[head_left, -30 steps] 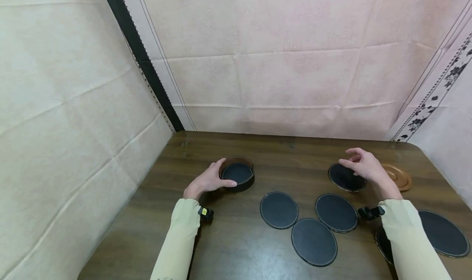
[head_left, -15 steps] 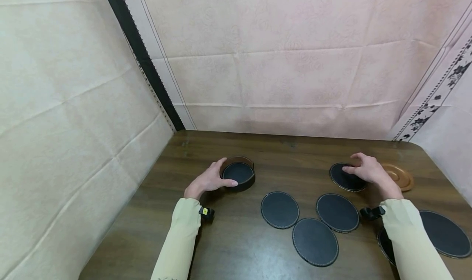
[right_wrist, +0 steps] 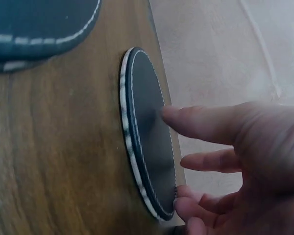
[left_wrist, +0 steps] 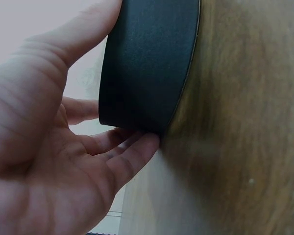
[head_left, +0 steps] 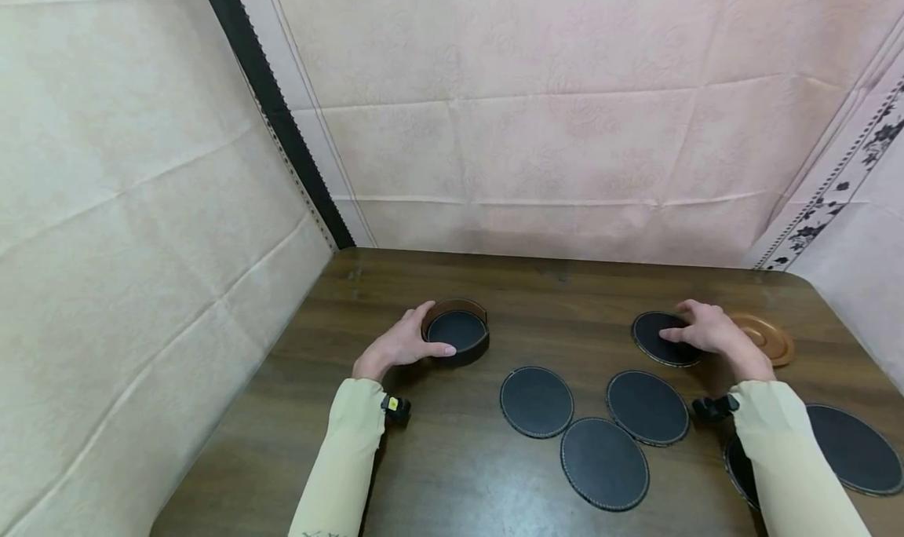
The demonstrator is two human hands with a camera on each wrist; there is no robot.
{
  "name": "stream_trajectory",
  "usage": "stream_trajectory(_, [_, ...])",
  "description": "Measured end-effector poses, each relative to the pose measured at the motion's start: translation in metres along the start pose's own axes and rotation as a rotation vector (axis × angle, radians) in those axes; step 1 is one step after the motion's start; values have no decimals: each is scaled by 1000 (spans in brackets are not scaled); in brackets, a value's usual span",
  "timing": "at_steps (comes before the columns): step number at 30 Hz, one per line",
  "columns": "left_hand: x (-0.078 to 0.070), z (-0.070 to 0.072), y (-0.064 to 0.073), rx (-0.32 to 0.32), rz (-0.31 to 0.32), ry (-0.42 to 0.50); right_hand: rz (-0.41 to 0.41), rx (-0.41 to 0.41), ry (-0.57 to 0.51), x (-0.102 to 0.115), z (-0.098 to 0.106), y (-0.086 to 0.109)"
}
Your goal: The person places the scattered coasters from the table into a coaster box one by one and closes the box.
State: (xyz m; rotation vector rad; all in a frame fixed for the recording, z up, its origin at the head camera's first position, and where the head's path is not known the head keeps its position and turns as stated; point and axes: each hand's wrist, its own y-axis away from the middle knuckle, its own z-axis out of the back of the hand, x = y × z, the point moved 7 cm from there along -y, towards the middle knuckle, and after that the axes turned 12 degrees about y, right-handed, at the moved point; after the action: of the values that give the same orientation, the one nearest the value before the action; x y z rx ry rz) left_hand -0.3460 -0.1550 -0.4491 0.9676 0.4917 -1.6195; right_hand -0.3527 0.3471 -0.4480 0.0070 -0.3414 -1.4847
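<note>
My left hand [head_left: 399, 347] holds a round coaster holder [head_left: 471, 356] at the table's left, thumb on the near side and fingers around the far side. The holder has a black outer wall [left_wrist: 142, 63] and a brown inner face; a dark disc fills its inside. At the right, my right hand [head_left: 709, 333] is over a round black coaster [head_left: 651, 339] with pale edge stitching. In the right wrist view, the thumb reaches over that coaster's face [right_wrist: 149, 132] and the other fingers lie near its far edge; whether they touch it is hard to tell.
Several more black coasters lie flat, including one in the middle [head_left: 537, 402], one to its right [head_left: 647, 408] and one nearer [head_left: 604, 464]. Another [head_left: 853, 449] lies far right, and one is partly under the right sleeve. A brown ringed disc [head_left: 773, 342] sits behind the right wrist.
My right hand has lowered toward the black coaster and shifted slightly right, its fingers coming down around the far edge. The left hand stays on the holder.
</note>
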Motion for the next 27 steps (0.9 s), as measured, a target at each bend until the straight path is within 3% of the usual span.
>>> stream_trajectory(7, [2, 0, -2, 2, 4, -3, -12, 31, 41, -4, -1, 2])
stream_trajectory(18, [2, 0, -1, -1, -1, -2, -53, 39, 12, -7, 0, 4])
stream_trajectory(27, [3, -2, -2, -1, -5, 1, -83, -60, -2, -1, 10, 11])
